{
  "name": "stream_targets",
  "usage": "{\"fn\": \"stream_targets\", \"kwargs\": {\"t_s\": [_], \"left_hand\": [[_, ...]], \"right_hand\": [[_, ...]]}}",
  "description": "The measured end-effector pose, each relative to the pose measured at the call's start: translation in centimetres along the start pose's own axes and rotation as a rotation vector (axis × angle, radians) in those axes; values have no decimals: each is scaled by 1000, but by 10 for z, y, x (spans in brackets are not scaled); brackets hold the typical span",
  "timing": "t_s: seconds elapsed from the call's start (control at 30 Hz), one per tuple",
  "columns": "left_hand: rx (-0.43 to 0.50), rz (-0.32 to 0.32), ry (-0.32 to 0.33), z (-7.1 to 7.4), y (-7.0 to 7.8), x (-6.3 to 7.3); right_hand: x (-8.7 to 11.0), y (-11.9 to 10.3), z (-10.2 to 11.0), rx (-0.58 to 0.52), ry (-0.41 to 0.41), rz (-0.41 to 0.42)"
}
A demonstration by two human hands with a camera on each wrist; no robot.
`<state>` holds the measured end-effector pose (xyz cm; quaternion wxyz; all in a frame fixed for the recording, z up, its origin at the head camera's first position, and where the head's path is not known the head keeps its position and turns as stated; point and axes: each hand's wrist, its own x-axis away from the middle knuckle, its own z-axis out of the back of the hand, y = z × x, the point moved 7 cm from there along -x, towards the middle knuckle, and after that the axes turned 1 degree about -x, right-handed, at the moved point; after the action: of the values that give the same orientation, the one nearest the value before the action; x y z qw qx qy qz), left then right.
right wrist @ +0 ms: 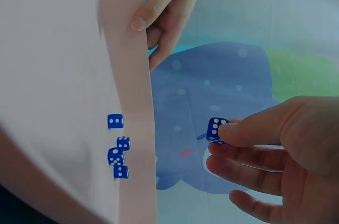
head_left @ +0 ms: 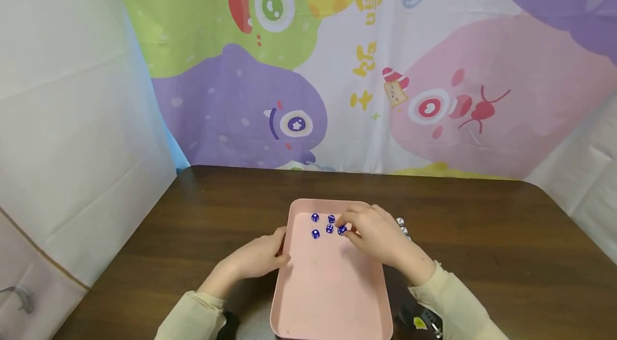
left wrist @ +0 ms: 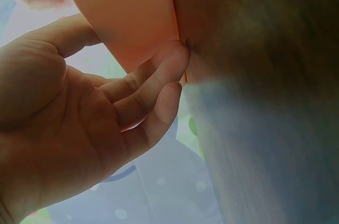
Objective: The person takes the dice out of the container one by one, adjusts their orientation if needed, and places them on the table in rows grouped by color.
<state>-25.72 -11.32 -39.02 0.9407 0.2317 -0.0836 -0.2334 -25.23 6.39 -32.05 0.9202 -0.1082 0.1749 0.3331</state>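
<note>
A pink tray (head_left: 332, 286) lies on the table with several blue dice (head_left: 315, 234) in its far part, white spots on their faces. My left hand (head_left: 257, 255) holds the tray's left wall, thumb over the rim and fingers along the outside, as the left wrist view (left wrist: 74, 113) also shows. Above the far right part of the tray, my right hand (head_left: 378, 233) pinches one blue die (right wrist: 214, 130) between thumb and fingertips. That die is off the tray floor in the right wrist view, apart from the others.
Small white dice (head_left: 400, 221) sit on the dark wooden table (head_left: 231, 195) just right of the tray, partly hidden by my right hand. A black object with a yellow patch (head_left: 420, 323) is near my right sleeve. A cartoon-printed curtain (head_left: 356, 131) hangs behind the table.
</note>
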Motion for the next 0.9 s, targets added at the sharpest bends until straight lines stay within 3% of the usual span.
{"fn": "stream_targets", "kwargs": {"t_s": [0.67, 0.9], "left_hand": [[5, 7, -2, -2, -3, -1], [6, 7, -3, -2, -2, 0]], "right_hand": [[24, 11, 6, -2, -20, -36], [33, 20, 7, -16, 11, -51]]}}
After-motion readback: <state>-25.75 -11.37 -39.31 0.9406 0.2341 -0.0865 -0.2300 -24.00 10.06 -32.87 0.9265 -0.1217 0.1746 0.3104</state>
